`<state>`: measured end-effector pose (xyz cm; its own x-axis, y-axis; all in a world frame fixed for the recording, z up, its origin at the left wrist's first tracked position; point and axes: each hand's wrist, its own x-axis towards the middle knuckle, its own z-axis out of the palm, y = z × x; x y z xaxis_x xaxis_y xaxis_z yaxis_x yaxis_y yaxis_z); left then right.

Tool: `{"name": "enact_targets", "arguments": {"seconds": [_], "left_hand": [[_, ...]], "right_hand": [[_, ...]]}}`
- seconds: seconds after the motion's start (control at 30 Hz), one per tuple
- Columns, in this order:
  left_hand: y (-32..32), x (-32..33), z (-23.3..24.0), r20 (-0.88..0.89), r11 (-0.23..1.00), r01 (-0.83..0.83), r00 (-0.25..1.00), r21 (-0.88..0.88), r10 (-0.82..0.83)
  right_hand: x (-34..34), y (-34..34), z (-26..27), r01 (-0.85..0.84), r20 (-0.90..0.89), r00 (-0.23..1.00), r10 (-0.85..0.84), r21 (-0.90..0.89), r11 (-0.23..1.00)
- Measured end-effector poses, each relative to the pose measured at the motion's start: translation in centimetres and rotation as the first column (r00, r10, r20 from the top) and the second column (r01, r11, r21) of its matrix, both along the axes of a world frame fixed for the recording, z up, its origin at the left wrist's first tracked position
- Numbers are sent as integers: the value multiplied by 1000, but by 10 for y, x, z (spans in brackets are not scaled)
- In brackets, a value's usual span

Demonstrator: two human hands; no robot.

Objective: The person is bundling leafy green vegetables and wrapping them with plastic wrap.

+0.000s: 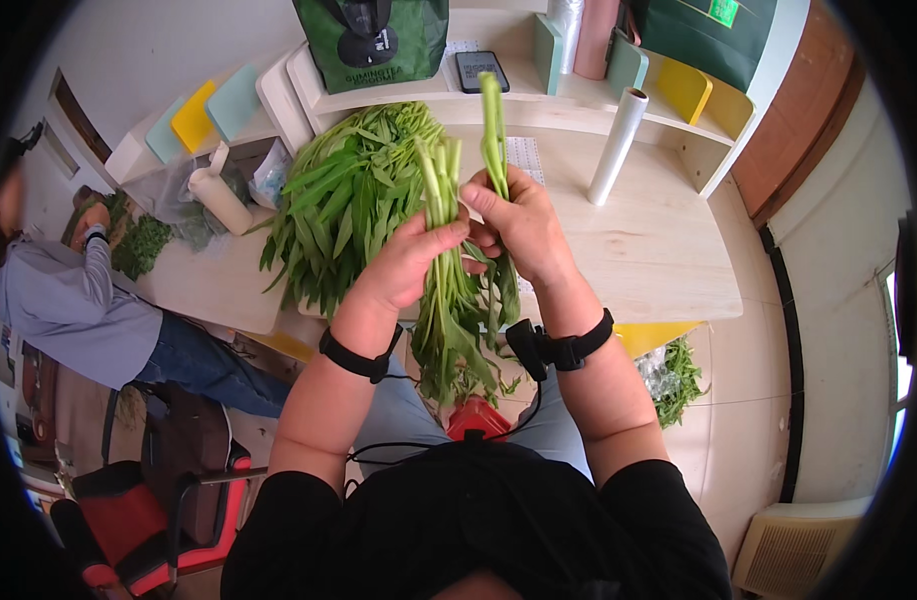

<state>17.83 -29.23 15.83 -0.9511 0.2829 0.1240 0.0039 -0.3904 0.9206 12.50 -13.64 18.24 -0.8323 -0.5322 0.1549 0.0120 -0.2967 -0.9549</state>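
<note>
My left hand (413, 251) is closed around a bunch of leafy green stems (445, 274), cut ends up and leaves hanging below the table's front edge. Beside it, my right hand (520, 217) grips a smaller group of green stems (493, 135), whose ends point up towards the shelf and whose leaves droop beneath the hand. The two hands are close together, and some fingers are hidden behind the leaves. A large heap of long-leaved greens, seemingly water spinach (346, 202), lies on the table just left of my left hand.
A roll of clear film (618, 146) stands on the wooden table (661, 247). Behind are a shelf with a phone (482, 71) and a green bag (383, 45). At left, another person (76, 285) handles greens near a red-and-black chair (128, 517). Below is a red container (477, 420).
</note>
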Motion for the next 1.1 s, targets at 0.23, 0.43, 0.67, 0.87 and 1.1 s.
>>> {"name": "enact_targets", "arguments": {"seconds": [0.23,0.43,0.67,0.87,1.1], "left_hand": [[-54,20,4,0,962,-215,976,168,218],[-86,49,18,-147,954,-102,978,283,148],[-79,45,15,-66,949,-72,993,307,97],[-62,19,-6,110,936,-108,991,334,75],[-16,6,-22,36,990,141,989,5,-141]], "right_hand": [[-41,-13,-58,3,343,939,-19,48,999],[-90,-55,-100,118,13,987,-160,612,782],[-154,-104,-100,436,-172,885,-432,632,641],[-74,-80,-39,-304,-6,949,315,239,922],[-23,-44,-14,-323,69,946,317,99,941]]}}
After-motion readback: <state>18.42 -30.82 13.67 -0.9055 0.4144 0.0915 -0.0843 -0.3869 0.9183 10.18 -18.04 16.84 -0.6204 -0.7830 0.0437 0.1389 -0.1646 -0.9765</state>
